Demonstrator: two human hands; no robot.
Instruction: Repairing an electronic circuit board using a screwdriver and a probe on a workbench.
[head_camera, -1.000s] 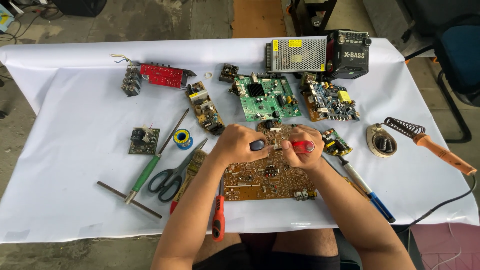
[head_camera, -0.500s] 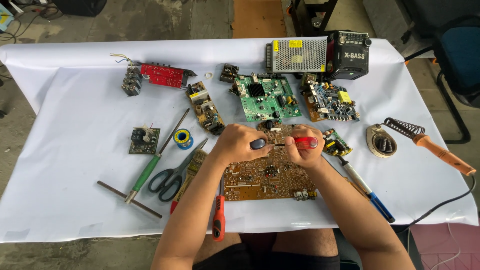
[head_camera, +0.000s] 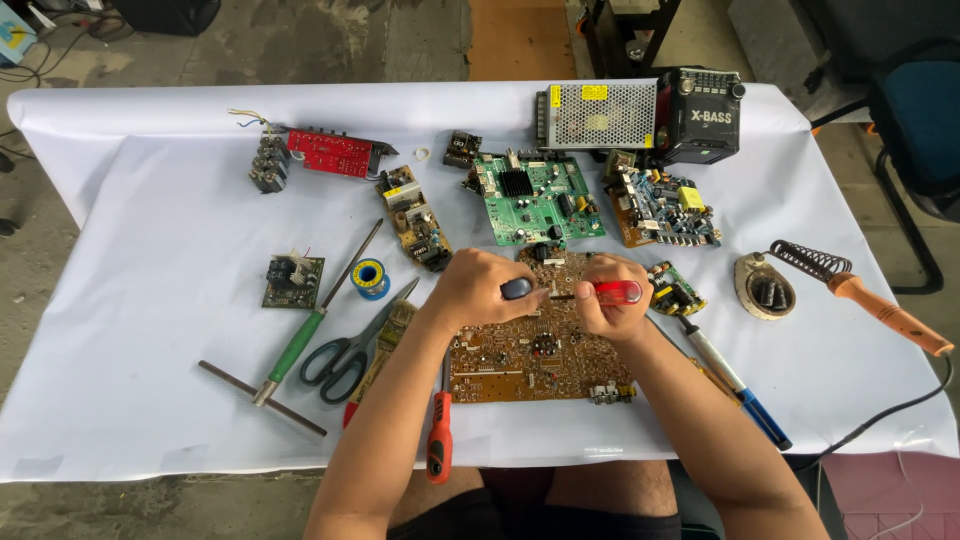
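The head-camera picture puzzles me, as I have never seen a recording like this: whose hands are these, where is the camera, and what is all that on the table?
The camera sits on a person's head and looks down, so both arms are that person's own. The left hand holds a small dark knob-like part; what it is cannot be told. The right hand has its grip on a red-handled screwdriver. Both work over a brown circuit board on a table under a white sheet. Around lie a green circuit board, scissors, a green-handled screwdriver, a solder spool and a soldering iron at the right.
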